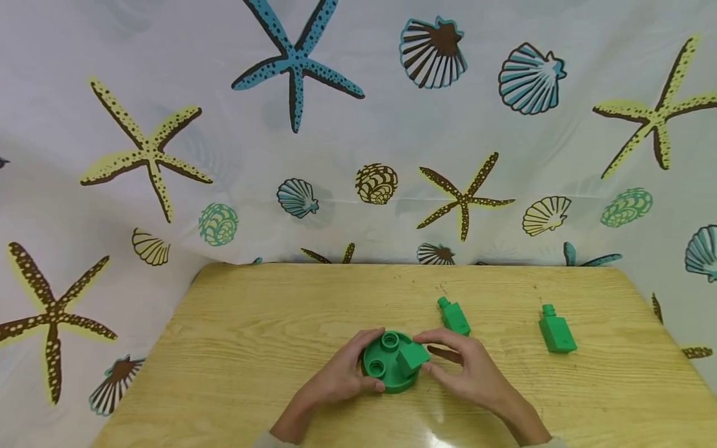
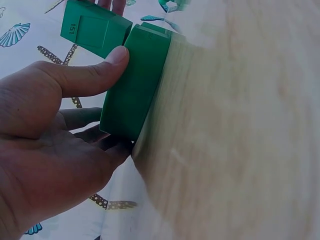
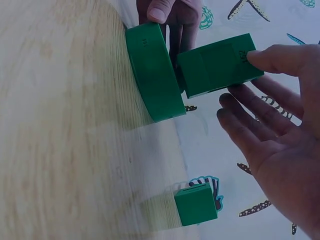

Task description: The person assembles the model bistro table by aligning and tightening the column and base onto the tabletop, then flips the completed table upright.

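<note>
My left hand [image 1: 342,370] grips a round green base [image 1: 395,386] from its left side, thumb at the near rim and fingers at the far rim. Two round sockets [image 1: 376,368] show on its top. Thumb and fingertips of my right hand [image 1: 476,370] pinch a green block [image 1: 413,356] at the base's right side. Tilted in the head view, this block covers that part of the base. In the right wrist view the block [image 3: 220,65] has its inner end right at the base [image 3: 155,75]; that junction is mostly hidden.
Two more green blocks with ridged necks lie on the wooden table [image 1: 252,336]: one block [image 1: 456,319] just beyond my right hand, another block [image 1: 557,334] farther right. A white cloth [image 1: 336,143] printed with starfish and shells hangs behind the table and along both sides.
</note>
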`<act>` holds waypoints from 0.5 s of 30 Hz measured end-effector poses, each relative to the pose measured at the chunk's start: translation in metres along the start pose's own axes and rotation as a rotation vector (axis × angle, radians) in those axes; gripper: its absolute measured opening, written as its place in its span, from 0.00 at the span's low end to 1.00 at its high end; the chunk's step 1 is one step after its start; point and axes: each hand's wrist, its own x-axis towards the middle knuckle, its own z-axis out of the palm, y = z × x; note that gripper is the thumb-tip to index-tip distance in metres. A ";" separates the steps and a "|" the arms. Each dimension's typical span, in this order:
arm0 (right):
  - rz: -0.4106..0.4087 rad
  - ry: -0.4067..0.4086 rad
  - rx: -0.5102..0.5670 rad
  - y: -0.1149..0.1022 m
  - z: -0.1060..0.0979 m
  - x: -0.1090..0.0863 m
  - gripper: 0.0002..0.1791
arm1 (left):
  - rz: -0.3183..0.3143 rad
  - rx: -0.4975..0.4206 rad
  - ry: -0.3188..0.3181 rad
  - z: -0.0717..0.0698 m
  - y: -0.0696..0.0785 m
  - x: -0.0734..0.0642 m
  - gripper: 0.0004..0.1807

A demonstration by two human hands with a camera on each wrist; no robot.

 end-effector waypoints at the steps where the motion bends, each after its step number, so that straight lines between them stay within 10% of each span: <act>1: -0.011 0.002 0.003 0.000 0.000 0.000 0.19 | 0.002 -0.005 -0.001 0.000 0.000 0.000 0.51; 15: -0.072 0.091 -0.158 0.003 0.015 0.007 0.23 | -0.016 -0.034 -0.017 0.000 0.002 0.000 0.51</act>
